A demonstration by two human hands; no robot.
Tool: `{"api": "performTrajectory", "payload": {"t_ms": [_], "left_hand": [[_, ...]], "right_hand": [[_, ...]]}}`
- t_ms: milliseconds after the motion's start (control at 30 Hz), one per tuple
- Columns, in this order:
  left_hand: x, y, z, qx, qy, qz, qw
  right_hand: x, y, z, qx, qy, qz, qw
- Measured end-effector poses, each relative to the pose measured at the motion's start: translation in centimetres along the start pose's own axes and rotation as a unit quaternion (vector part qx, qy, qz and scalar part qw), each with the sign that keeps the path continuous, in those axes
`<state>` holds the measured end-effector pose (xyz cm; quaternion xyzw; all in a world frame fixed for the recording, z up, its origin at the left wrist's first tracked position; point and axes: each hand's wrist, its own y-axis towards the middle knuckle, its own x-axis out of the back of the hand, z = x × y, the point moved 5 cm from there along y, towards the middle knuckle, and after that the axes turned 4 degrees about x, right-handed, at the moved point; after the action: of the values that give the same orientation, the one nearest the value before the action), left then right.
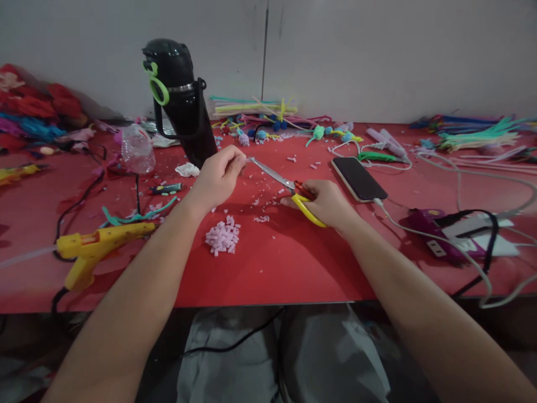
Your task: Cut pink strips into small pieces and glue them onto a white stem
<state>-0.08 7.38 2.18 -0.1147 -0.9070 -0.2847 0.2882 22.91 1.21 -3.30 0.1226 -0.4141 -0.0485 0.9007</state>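
Observation:
My right hand [325,201] grips a pair of scissors [274,175] by yellow and red handles, and the blades point left and away from me. At their tips is my left hand [224,170], its thumb and fingers pinched together. Whatever lies in that pinch is too small or too hidden to make out. Below my hands, a small heap of pale lilac cut pieces [224,236] rests on the red table [277,268]. Loose bits of the same colour are scattered beneath the scissors.
A black bottle [180,101] stands behind my left hand. At left lies a yellow glue gun [100,243]; a phone [358,178] with a white cable lies at right, near a purple power strip [444,238]. Pipe cleaners [255,108] line the back.

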Motion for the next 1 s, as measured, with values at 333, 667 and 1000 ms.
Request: {"api": "performTrajectory", "payload": {"t_ms": [333, 667, 1000], "left_hand": [[-0.03, 0.0, -0.01, -0.003, 0.003, 0.002, 1.0], [0.08, -0.03, -0.29, -0.002, 0.009, -0.003, 1.0], [0.02, -0.15, -0.25, 0.003, 0.005, 0.005, 1.0]], "right_hand": [[0.29, -0.06, 0.22, -0.008, 0.008, -0.017, 1.0], [0.18, -0.15, 0.11, -0.004, 0.01, -0.008, 1.0], [0.16, -0.16, 0.33, -0.004, -0.01, -0.006, 1.0]]}}
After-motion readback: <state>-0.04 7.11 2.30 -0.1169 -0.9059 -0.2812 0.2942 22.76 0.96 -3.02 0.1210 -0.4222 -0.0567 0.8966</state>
